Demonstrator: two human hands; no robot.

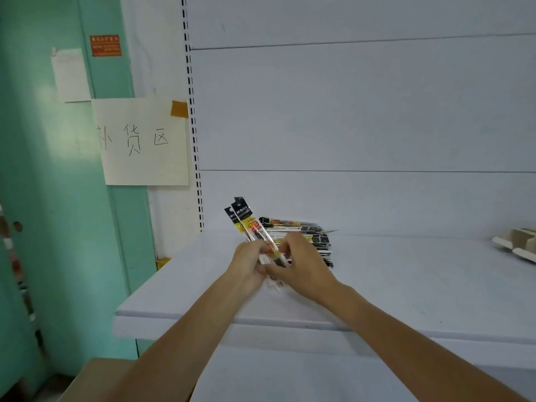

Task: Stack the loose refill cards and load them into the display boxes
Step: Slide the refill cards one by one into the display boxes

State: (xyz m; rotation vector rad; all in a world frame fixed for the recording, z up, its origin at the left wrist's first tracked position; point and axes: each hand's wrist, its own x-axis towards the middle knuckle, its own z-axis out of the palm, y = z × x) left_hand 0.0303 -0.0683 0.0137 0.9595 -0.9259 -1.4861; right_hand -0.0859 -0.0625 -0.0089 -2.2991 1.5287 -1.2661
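Left hand and right hand, fingers curled, hold tilted refill cards before pile.

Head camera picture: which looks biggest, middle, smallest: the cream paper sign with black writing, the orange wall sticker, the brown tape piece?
1. Cream paper sign with black writing
2. Orange wall sticker
3. Brown tape piece, on the sign's corner

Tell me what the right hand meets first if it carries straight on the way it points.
The right hand points up-left, so it meets the held refill cards first, which its fingers already pinch; the left hand lies just beyond, though depth is unclear.
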